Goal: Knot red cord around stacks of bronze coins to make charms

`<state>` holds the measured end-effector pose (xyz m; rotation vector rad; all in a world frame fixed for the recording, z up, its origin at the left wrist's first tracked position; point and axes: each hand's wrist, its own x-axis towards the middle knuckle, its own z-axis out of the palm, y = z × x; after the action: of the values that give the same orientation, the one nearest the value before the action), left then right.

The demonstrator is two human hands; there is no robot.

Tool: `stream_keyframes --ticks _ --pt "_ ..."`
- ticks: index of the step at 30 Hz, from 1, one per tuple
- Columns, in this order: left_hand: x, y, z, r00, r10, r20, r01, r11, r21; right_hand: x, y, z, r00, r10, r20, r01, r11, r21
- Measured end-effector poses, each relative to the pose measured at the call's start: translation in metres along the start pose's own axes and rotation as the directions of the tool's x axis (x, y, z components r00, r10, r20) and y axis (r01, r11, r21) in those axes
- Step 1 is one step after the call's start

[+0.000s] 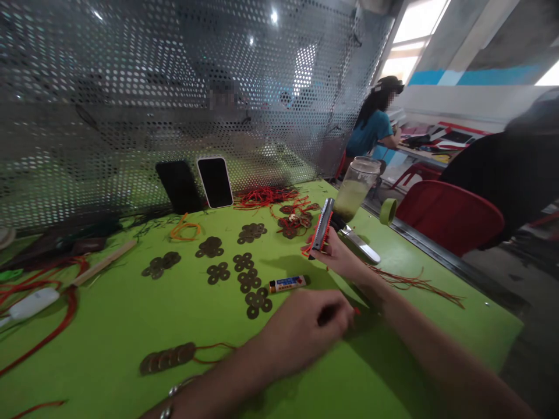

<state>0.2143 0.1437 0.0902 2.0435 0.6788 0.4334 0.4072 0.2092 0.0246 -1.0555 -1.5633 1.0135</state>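
Observation:
My right hand (334, 253) grips a dark grey comb-like tool (323, 226) with a toothed edge and red cord along it, held upright near the glass jar. Nearer to me, my left hand (321, 317) is curled with fingers pinched; a tiny bit of red (357, 311) shows at the fingertips, too small to make out. A lighter (287, 283) lies just beyond the left hand. Groups of round coins with holes (257, 302) are spread to its left. A row of overlapping coins (168, 358) with a red cord lies near my left forearm.
Two phones (215, 182) lean on the perforated metal screen (131, 116). Red cords (266, 198) lie before it. A glass jar (357, 187), scissors (360, 244) and thin cords (414, 282) are on the right. At left lies a white-handled tool (35, 304). A person (371, 128) sits beyond.

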Motion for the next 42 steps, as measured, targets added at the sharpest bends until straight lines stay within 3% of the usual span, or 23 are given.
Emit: stream_keyframes --ticks 2,5,10,14,26,35,42 --pt "0.007 -0.012 -0.010 0.991 -0.015 -0.133 0.043 0.977 0.207 -0.002 -0.006 0.003 0.999 -0.006 0.049 0.003 0.998 0.057" --pt "0.013 -0.028 -0.021 0.970 -0.024 -0.243 0.107 0.937 0.334 -0.007 -0.022 0.010 0.993 -0.015 0.119 0.000 0.993 0.120" --pt "0.013 -0.042 -0.023 0.947 -0.005 -0.322 0.158 0.880 0.449 -0.013 -0.037 0.021 0.984 -0.009 0.177 -0.018 0.989 0.149" --pt "0.012 -0.041 -0.021 0.930 0.002 -0.368 0.185 0.861 0.473 -0.015 -0.032 0.024 0.994 0.015 0.111 -0.025 0.995 0.095" --pt "0.013 -0.036 -0.023 0.923 -0.017 -0.385 0.200 0.874 0.442 -0.023 -0.025 0.035 0.992 0.112 0.054 -0.110 0.993 -0.037" --pt "0.014 -0.037 -0.024 0.937 -0.040 -0.347 0.178 0.908 0.378 -0.024 -0.032 0.041 0.990 0.085 0.111 -0.084 0.996 -0.012" --pt "0.012 -0.030 -0.027 0.955 -0.009 -0.296 0.134 0.905 0.404 -0.027 -0.033 0.032 0.982 0.142 0.120 -0.152 0.986 0.071"
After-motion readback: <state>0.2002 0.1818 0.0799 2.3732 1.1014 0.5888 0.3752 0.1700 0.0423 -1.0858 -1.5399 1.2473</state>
